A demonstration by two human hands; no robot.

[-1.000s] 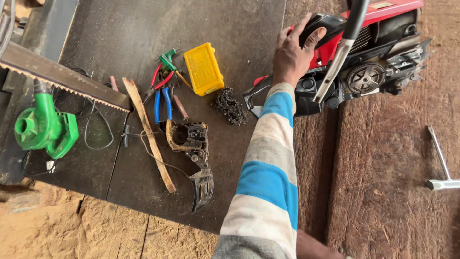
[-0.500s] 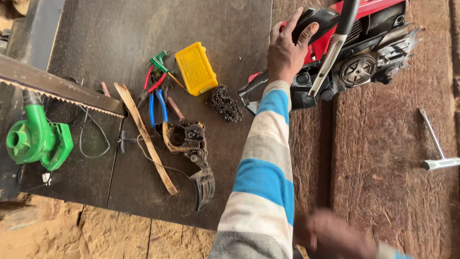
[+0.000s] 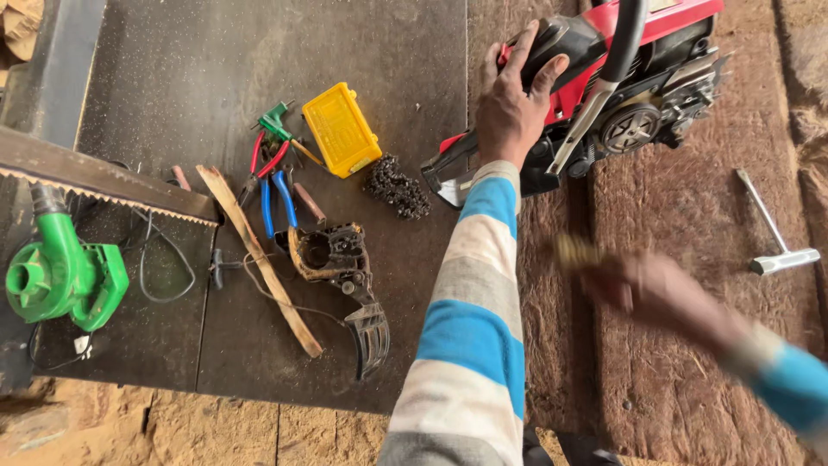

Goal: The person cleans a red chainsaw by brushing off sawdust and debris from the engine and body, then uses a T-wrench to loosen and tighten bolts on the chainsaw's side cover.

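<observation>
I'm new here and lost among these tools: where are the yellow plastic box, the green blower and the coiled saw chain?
yellow plastic box [image 3: 341, 129], head view, middle of its lid
green blower [image 3: 65, 278], head view, round housing
coiled saw chain [image 3: 398, 186], head view, centre of the heap

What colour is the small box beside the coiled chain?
Yellow; the small box shows clearly in the head view, left of the coiled chain.

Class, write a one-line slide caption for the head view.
Left hand grips red chainsaw body; blurred right hand holds a small object; chain lies nearby.

Red chainsaw [image 3: 638, 78], yellow box [image 3: 341, 129]
</observation>
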